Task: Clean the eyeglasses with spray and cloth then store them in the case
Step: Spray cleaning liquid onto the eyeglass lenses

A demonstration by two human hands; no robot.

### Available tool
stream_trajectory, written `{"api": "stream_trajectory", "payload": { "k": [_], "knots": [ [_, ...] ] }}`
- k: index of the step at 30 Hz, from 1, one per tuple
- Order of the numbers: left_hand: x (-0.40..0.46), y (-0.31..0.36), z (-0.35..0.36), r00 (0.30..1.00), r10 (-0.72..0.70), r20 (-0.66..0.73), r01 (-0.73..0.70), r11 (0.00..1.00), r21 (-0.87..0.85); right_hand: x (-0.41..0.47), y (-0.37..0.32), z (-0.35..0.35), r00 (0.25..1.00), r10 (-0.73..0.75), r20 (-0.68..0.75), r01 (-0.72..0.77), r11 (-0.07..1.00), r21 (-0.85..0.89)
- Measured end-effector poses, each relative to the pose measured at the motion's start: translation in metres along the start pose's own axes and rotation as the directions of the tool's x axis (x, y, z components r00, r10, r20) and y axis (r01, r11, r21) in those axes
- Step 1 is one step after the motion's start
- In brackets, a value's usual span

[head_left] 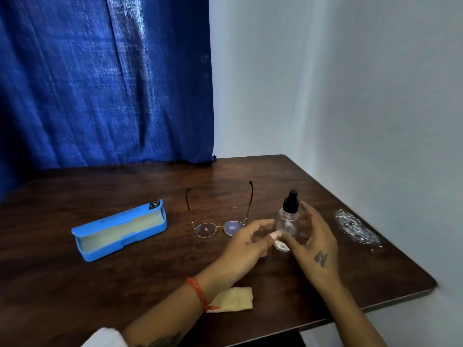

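A clear spray bottle (288, 220) with a black nozzle stands upright on the dark wooden table (125, 284). My right hand (313, 244) is cupped beside it on the right, fingers fairly straight and blurred, just behind the bottle. My left hand (240, 251) hovers at its left, fingers relaxed, thumb tip near the bottle's base. Thin-rimmed eyeglasses (218, 227) lie with their arms unfolded, just left of the bottle. A blue case (120, 230) lies open further left. A yellow cloth (233, 300) lies under my left wrist.
A whitish smear (355, 227) marks the table near its right edge. A blue curtain (105, 83) hangs behind the table and a pale wall (350, 96) runs along its right side. The table's front edge is close to my forearms.
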State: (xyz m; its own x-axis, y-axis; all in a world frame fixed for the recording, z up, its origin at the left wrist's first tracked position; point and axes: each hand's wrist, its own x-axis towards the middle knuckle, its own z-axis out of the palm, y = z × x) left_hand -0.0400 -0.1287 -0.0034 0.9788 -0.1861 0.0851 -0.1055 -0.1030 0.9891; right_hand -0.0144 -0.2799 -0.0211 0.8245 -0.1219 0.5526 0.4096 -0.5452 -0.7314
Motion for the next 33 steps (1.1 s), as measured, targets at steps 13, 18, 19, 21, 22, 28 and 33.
{"api": "stream_trajectory", "payload": {
  "k": [13,18,19,21,22,28,33],
  "knots": [
    [-0.015,-0.033,-0.1,0.815,0.28,-0.507,-0.008,0.881,0.473,-0.02,-0.054,0.082,0.963,0.125,0.241,-0.14,0.989,0.05],
    [0.006,-0.049,-0.11,0.851,0.081,-0.518,0.102,0.944,0.315,0.006,-0.051,0.093,0.894,0.316,0.319,-0.296,0.949,-0.111],
    [0.008,-0.051,-0.113,0.836,0.094,-0.54,0.11,0.937,0.333,0.011,-0.047,0.096,0.887,0.329,0.323,-0.294,0.943,-0.155],
    [0.01,-0.053,-0.118,0.802,0.143,-0.58,0.133,0.904,0.405,0.016,-0.042,0.101,0.897,0.329,0.295,-0.265,0.935,-0.235],
    [0.01,-0.053,-0.119,0.791,0.156,-0.591,0.135,0.899,0.417,0.017,-0.04,0.104,0.91,0.32,0.263,-0.257,0.934,-0.248],
    [-0.001,-0.042,-0.125,0.768,0.148,-0.623,0.038,0.961,0.275,0.016,-0.04,0.102,0.983,0.17,0.07,-0.165,0.984,-0.063],
    [-0.02,-0.025,-0.133,0.805,0.13,-0.579,-0.093,0.991,0.093,0.011,-0.045,0.096,0.996,0.088,0.002,-0.087,0.981,0.174]
  ]
}}
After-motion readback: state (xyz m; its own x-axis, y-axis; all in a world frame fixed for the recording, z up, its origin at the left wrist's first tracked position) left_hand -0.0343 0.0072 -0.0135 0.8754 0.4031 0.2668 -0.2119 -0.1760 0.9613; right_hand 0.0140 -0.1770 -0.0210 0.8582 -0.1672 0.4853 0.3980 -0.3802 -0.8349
